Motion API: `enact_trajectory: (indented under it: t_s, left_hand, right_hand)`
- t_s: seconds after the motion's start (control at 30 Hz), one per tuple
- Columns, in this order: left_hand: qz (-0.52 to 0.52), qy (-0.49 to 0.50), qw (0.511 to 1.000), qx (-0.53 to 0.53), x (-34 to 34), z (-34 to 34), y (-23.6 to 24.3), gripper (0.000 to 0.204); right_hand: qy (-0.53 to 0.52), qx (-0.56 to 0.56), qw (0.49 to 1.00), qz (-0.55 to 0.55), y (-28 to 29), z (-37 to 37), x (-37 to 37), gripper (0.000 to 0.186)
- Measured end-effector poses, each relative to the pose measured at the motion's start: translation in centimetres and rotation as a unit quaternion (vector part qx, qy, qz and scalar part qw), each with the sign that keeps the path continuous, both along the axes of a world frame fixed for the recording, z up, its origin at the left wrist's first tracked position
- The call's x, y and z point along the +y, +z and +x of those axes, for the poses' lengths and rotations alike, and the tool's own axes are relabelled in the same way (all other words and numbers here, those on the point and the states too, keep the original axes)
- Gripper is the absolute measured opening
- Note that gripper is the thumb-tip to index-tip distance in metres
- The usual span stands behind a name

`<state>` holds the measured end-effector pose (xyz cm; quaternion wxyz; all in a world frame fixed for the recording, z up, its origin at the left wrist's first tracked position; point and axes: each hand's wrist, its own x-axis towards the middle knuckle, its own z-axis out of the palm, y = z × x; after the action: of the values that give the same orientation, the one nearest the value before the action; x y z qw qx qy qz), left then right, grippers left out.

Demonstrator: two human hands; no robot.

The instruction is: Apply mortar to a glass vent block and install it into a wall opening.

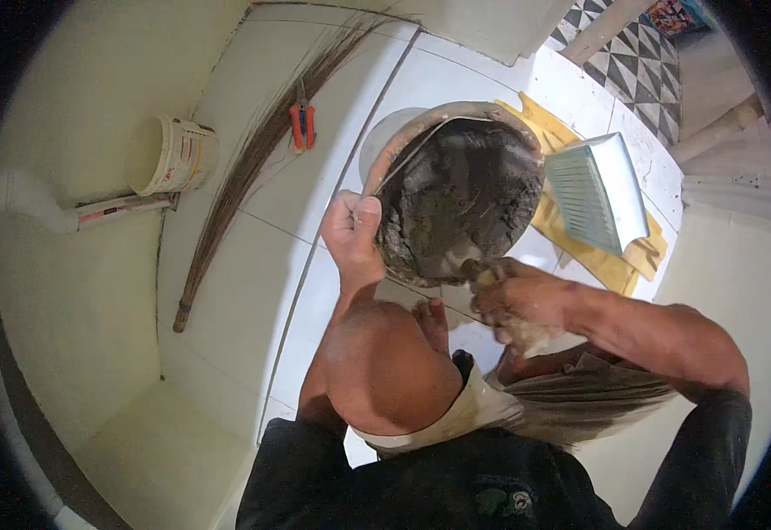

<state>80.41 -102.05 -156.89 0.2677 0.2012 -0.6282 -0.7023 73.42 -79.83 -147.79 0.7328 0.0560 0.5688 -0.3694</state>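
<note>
My left hand (353,234) grips the near left rim of a round bucket (516,124), its thumb pressed on the edge. A dark, thick, lumpy mix (447,194) fills much of the bucket, and a thin handle lies along the rim. My right hand (522,305), slightly blurred, is closed on a short-handled tool (483,274), apparently a trowel, at the bucket's near right edge; its tip is in the mix. My bare knee and foot (434,327) are just below the bucket.
White floor tiles (310,300) carry a twig broom (218,238) and red-handled pliers (302,124) at left. A white pail (173,155) sits beside a wall pipe (125,209). A pale ribbed tray (593,190) rests on yellow pieces (637,265) at right. A wall (68,327) borders the left.
</note>
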Motion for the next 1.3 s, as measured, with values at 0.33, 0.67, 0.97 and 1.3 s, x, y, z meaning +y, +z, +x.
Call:
enact_trajectory:
  t_s: [0.33, 0.67, 0.97, 1.3]
  left_hand:
    - [-0.115, -0.010, 0.992, -0.044, 1.3, 0.3, -0.6, 0.047]
    - [-0.142, -0.071, 0.984, -0.074, -3.2, -3.9, -0.8, 0.046]
    - [-0.110, -0.008, 0.991, -0.070, -5.4, -2.8, -2.8, 0.043]
    - [-0.128, -0.007, 0.989, -0.073, -0.6, -3.7, 0.2, 0.045]
  right_hand:
    - [-0.408, -0.329, 0.844, -0.114, -0.5, -1.2, -3.3, 0.009]
    - [0.327, 0.553, 0.766, -0.013, -0.7, -9.8, -1.4, 0.035]
    - [0.447, 0.567, 0.688, -0.063, 0.3, -7.3, -3.0, 0.040]
    - [0.377, 0.481, 0.787, -0.080, 2.3, -1.8, -2.6, 0.057]
